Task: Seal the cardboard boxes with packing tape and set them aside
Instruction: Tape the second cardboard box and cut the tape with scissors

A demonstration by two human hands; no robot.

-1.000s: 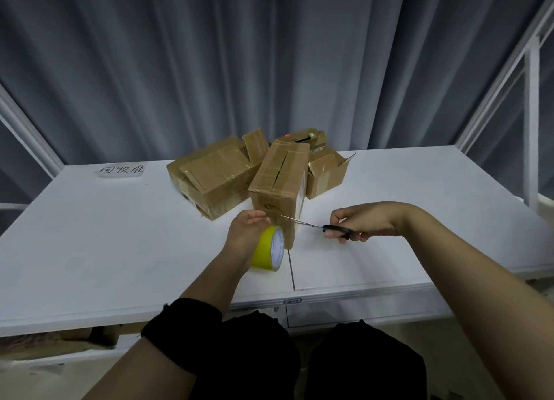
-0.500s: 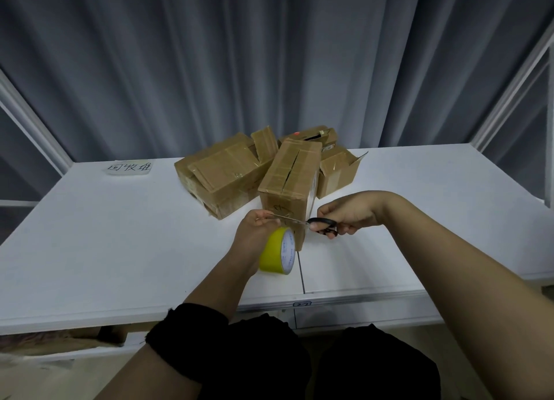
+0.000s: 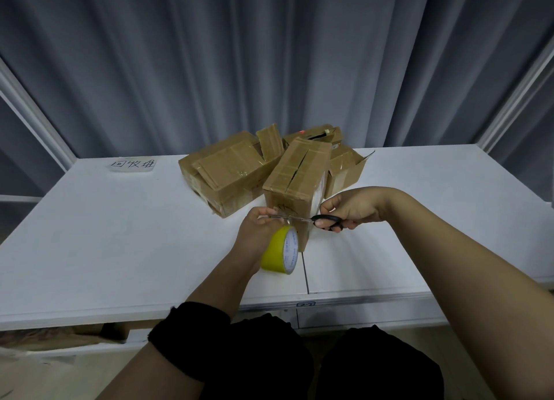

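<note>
A tall narrow cardboard box [image 3: 295, 174] stands on the white table [image 3: 120, 234], its top flaps meeting along a dark slit. My left hand [image 3: 257, 234] grips a yellow roll of tape [image 3: 280, 254] against the box's near face. My right hand [image 3: 350, 209] holds black-handled scissors [image 3: 325, 219], whose blades reach left across the box front to my left fingers. Whether the blades are around a strip of tape I cannot tell.
More brown boxes lie behind: a large one [image 3: 227, 174] at the left, an open one [image 3: 346, 168] at the right, a small one [image 3: 314, 134] at the back. A handwritten paper label [image 3: 132, 164] lies far left. Grey curtain and white frame posts surround the table.
My right hand has brought the scissors leftward, from clear of the box to across its near face by my left fingers. The left hand and tape roll stayed against the box.
</note>
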